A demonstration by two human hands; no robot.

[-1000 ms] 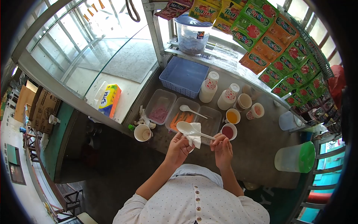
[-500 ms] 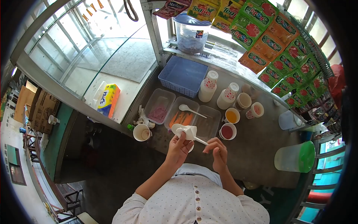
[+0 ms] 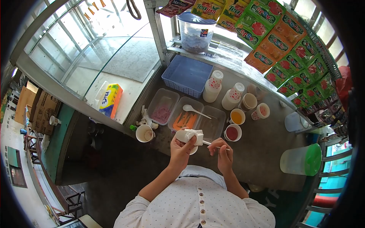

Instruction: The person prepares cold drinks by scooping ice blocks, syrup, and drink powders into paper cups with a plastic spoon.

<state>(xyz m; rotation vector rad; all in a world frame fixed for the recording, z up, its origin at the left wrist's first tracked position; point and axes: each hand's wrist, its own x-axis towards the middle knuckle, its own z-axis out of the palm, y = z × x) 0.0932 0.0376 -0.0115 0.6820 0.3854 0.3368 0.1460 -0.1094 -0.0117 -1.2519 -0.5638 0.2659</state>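
Note:
My left hand (image 3: pixel 180 152) is closed on a folded white tissue (image 3: pixel 197 136), pinching it around a white plastic spoon (image 3: pixel 181 135) near its bowl. My right hand (image 3: pixel 222 155) has its fingers closed on the end of the spoon's handle. Partly hidden behind my left hand is the rim of a white cup (image 3: pixel 194 150). Just beyond the hands, a clear plastic tub (image 3: pixel 186 121) contains orange pieces, and a second white spoon (image 3: pixel 195 111) lies across it. Beside it stand a tub with pink-purple contents (image 3: pixel 161 114) and another clear tub (image 3: pixel 213 123).
Cups with orange (image 3: pixel 236 117) and red contents (image 3: pixel 232 133) stand right of the tubs, near stacked paper cups (image 3: pixel 235 93). A used cup (image 3: pixel 145 133) is at the left edge. Behind sits a blue basket (image 3: pixel 186 74); a green-lidded container (image 3: pixel 300 159) is at right.
The tissue has shifted slightly right along the spoon, toward the handle, and more of the bowl shows. My right hand still grips the handle's end.

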